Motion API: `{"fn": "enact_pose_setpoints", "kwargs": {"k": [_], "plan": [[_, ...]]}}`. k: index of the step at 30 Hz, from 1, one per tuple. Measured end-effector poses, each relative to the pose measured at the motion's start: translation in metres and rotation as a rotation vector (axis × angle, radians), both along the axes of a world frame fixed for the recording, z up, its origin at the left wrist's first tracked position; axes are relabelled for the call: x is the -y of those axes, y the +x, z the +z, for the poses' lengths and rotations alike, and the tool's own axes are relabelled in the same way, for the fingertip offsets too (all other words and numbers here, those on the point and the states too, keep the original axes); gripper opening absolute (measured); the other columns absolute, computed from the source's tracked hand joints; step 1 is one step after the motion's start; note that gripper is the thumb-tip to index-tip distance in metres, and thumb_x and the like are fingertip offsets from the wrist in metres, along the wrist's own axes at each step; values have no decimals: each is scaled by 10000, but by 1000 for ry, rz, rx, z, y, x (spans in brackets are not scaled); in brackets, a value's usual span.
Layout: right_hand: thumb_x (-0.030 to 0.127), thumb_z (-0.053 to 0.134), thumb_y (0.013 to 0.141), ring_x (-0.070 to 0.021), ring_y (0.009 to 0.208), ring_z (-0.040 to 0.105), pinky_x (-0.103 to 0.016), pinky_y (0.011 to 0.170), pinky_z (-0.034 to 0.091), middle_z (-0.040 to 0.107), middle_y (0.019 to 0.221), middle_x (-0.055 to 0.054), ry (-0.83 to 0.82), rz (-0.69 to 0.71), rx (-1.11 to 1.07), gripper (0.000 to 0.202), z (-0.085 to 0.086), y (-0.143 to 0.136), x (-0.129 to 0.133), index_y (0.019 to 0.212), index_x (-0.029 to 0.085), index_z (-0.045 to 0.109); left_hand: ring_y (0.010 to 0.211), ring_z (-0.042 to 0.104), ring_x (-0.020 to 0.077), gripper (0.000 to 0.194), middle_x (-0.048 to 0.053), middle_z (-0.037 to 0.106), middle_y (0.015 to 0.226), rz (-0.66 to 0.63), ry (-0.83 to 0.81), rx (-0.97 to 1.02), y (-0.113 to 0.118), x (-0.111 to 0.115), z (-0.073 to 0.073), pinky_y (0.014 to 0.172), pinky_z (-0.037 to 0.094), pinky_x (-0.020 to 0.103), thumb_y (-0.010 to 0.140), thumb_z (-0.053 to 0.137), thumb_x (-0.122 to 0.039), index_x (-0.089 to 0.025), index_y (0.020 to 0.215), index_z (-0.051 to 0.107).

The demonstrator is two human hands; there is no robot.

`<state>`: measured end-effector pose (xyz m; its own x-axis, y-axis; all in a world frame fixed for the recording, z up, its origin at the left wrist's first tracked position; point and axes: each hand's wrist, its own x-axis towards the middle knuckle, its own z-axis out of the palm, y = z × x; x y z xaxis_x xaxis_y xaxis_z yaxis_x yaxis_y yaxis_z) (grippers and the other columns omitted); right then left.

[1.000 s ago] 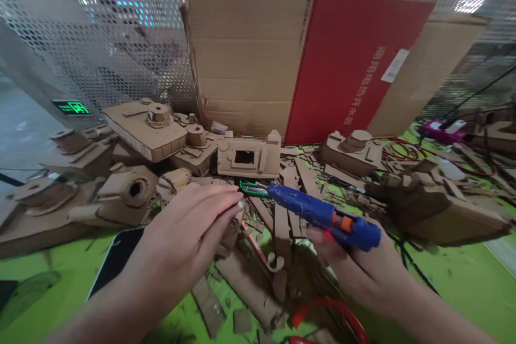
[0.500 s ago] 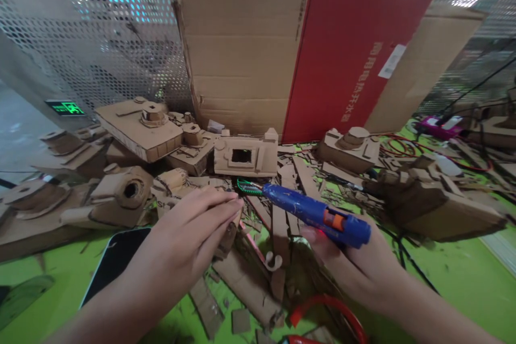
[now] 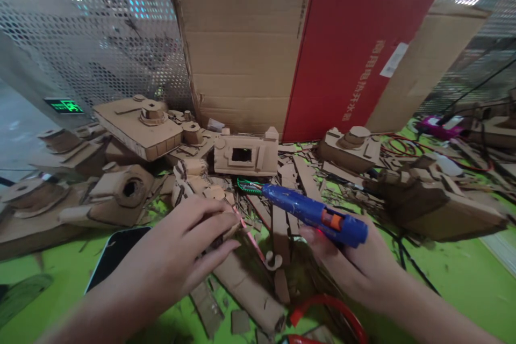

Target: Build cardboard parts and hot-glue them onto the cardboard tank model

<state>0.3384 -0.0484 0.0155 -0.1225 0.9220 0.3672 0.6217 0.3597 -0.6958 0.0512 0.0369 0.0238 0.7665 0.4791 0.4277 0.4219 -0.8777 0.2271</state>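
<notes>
A blue glue gun (image 3: pixel 314 215) with an orange part is in my right hand (image 3: pixel 355 263), its nozzle pointing left. My left hand (image 3: pixel 181 247) is curled around a small cardboard piece (image 3: pixel 195 180), which shows beyond the fingers and between them. The nozzle is a little right of and beyond my left fingertips, over a green coiled thing (image 3: pixel 250 186). Just behind it stands a cardboard part (image 3: pixel 245 156) with a square hole. Below the nozzle lies a thin pinkish stick (image 3: pixel 250 236).
Cardboard models (image 3: pixel 141 129) crowd the left, with others (image 3: pixel 349 148) at the right. A large cardboard sheet (image 3: pixel 242 64) with a red panel stands behind. Cardboard scraps (image 3: pixel 250 290) litter the green table (image 3: pixel 451 274). A dark phone-like slab (image 3: pixel 116 252) lies beside my left forearm.
The cardboard piece in my left hand has turned and more of it shows beyond the fingers. My left hand has shifted slightly left, its fingers more curled. The glue gun has barely moved.
</notes>
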Motion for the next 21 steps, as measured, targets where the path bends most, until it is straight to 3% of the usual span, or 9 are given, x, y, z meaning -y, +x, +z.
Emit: {"fn": "enact_pose_setpoints", "kwargs": {"k": [3,6,10,13,17,19,21], "plan": [[231,537,1056,-121,448,328,-263,452,321,347,570,88,19,3,2,315,-2,2,0,754,270,461,1124,736,231,328,67,730,1238,0,11,-7,-3,1,-1,1018,565,334,1029,705,-156,-260,1329,624],[248,555,1057,-124,469,379,-258,447,313,409,594,74,38,4,9,295,-2,2,0,771,265,484,1126,741,258,431,87,741,1260,40,16,-30,-6,1,1,1010,583,363,1023,736,-267,-252,1417,563],[266,578,1052,-132,499,459,-252,471,357,500,637,58,69,-17,55,256,-3,1,-2,805,260,512,1192,725,338,467,138,714,1305,127,44,-60,-5,4,8,1048,588,483,1030,707,-425,-249,1426,535],[274,564,1056,-144,506,485,-262,493,381,511,650,59,104,-63,151,244,-4,2,-3,827,269,481,1193,707,407,529,165,677,1304,289,45,-56,-1,15,10,1021,591,597,1011,684,-553,-246,1420,547],[340,570,1034,-211,603,592,-313,550,413,625,797,-2,135,-123,407,103,-7,12,-6,1009,255,518,1424,556,489,803,189,517,1507,552,-20,30,2,28,7,1257,388,694,918,724,-688,-278,1558,464],[344,589,985,-256,699,643,-342,592,434,664,938,-58,88,-159,526,178,-8,20,-9,1115,242,524,1568,407,517,982,203,394,1674,576,-62,22,1,26,1,1310,307,698,897,723,-718,-297,1681,308],[313,613,925,-281,777,665,-358,635,456,656,1031,-82,12,-219,588,249,-10,28,-15,1145,245,519,1629,294,549,1255,255,267,1789,580,-107,-43,0,18,-6,1273,319,764,823,743,-801,-275,1757,89]]}}
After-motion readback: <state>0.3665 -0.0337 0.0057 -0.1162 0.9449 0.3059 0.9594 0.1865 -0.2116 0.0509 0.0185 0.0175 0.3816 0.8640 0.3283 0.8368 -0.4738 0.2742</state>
